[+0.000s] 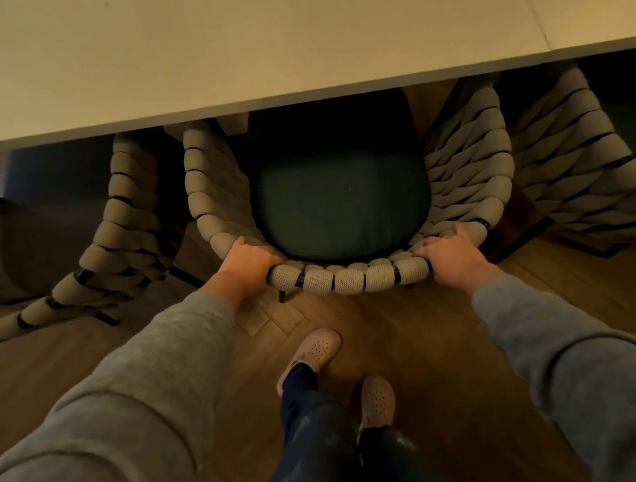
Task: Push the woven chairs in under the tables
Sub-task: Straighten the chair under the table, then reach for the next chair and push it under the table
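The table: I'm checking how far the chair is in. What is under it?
The middle woven chair has its green cushion and woven sides running in under the table edge. The table covers the seat's front end, the front legs and anything farther in.

The 1 head-worn wide-angle view looks steeply down, close above the woven chair [354, 276] and table [251, 53].

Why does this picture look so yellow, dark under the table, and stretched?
Head view: warm, dim lighting tints the table yellowish; its top shadows the cushion of the woven chair; the wide-angle lens stretches the sleeves near the bottom corners.
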Action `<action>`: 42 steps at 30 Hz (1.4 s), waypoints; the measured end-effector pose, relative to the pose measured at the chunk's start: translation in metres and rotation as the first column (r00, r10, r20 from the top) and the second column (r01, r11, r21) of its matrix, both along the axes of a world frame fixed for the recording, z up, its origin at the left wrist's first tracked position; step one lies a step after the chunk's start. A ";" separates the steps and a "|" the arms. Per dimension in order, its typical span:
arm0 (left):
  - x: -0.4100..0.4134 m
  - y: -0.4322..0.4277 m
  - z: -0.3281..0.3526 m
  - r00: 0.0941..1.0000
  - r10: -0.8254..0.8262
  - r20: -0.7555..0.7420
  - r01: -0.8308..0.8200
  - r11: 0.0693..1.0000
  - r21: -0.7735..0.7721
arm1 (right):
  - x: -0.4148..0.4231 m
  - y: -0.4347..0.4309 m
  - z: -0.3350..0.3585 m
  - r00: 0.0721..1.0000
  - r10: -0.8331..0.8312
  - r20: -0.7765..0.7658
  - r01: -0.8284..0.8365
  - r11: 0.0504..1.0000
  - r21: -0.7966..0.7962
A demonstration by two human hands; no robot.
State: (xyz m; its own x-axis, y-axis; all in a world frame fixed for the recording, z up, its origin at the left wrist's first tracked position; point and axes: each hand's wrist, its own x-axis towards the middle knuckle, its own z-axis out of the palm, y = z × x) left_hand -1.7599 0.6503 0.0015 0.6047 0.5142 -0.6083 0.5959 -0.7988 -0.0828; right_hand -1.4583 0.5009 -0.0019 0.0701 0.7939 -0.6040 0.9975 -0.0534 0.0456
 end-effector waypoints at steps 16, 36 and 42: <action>-0.010 -0.015 -0.009 0.992 0.127 -0.012 -0.125 0.983 0.133 | -0.006 0.007 -0.003 0.998 -0.006 -0.057 0.005 1.000 -0.011; -0.178 -0.111 0.032 0.757 0.572 0.316 -0.639 0.749 0.175 | -0.245 0.100 0.064 0.885 0.202 -0.420 -0.123 0.971 0.206; -0.337 -0.118 0.054 0.569 0.724 0.390 -0.822 0.512 0.248 | -0.397 0.121 0.072 0.900 0.329 -0.286 -0.251 0.927 0.277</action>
